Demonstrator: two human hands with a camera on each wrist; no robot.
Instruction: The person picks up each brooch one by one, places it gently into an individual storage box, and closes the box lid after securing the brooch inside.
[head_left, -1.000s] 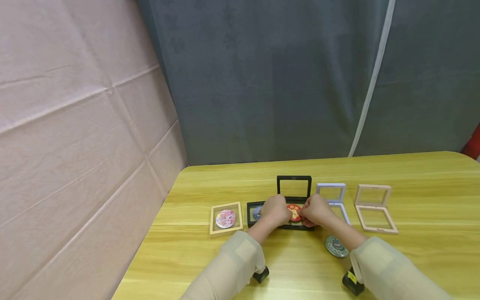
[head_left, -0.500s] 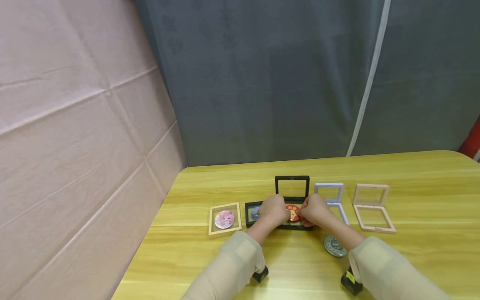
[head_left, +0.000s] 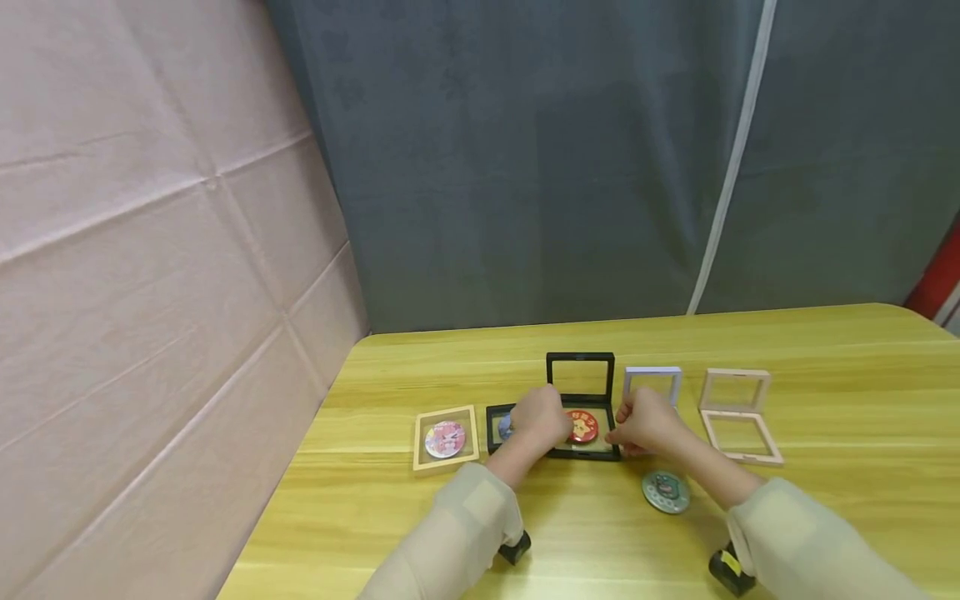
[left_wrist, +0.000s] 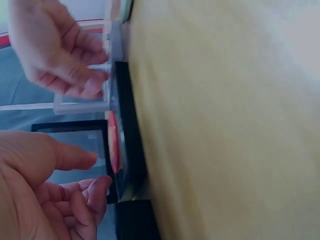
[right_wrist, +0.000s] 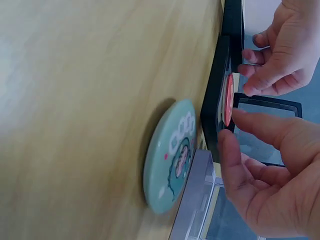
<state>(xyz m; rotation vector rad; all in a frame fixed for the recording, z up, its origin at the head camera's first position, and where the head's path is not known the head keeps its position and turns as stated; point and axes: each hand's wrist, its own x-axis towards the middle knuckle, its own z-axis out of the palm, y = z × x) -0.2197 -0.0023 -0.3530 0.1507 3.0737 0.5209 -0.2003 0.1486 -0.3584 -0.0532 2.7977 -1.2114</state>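
A round red badge (head_left: 583, 426) with a yellow cartoon figure lies in the lower half of an open black display frame (head_left: 592, 456), whose lid stands upright behind. My left hand (head_left: 542, 417) hovers at the badge's left edge. In the left wrist view, a gap shows between the thumb and the loosely bent fingers (left_wrist: 75, 192). At the frame's right side is my right hand (head_left: 649, 421), its thumb and forefinger apart near the red badge (right_wrist: 229, 100) in the right wrist view. Neither hand holds anything. A green badge (head_left: 666, 492) lies on the table below my right hand.
To the left are a closed cream frame (head_left: 417, 446) with a pink badge and a black frame (head_left: 492, 433) with a blue badge, partly behind my left hand. An open lilac frame (head_left: 652, 370) and an open beige frame (head_left: 768, 442) stand to the right.
My right hand has let go of the red badge's edge and drawn slightly to the right. The red badge now lies in the black frame. My left hand has barely moved.
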